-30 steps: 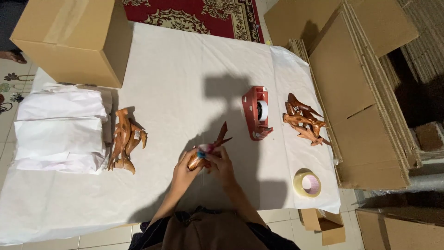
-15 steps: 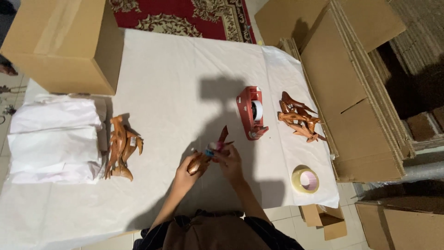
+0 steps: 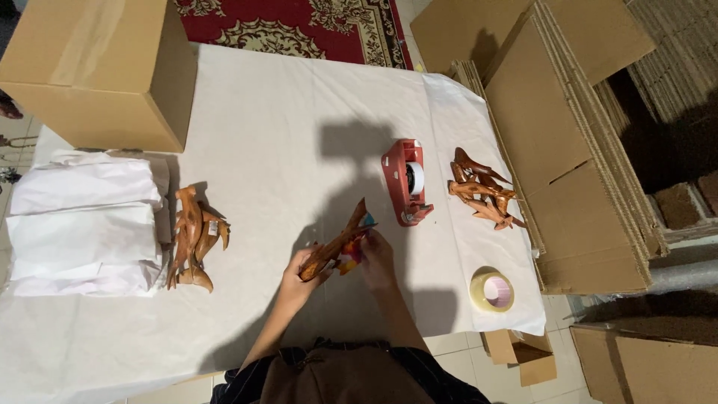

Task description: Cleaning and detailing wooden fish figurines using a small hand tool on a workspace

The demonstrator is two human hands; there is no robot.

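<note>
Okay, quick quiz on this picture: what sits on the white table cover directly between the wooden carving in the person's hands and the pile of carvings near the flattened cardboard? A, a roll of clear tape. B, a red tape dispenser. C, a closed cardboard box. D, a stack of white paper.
B: the red tape dispenser stands between the held wooden carving and the pile of carvings on the right.

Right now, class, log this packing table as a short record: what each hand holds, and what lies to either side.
left hand: grips the lower end of a brown wooden carving
right hand: at the carving's middle, on a small colourful piece
left side: pile of carvings, stack of white paper, cardboard box
right side: red tape dispenser, second carving pile, tape roll
</note>
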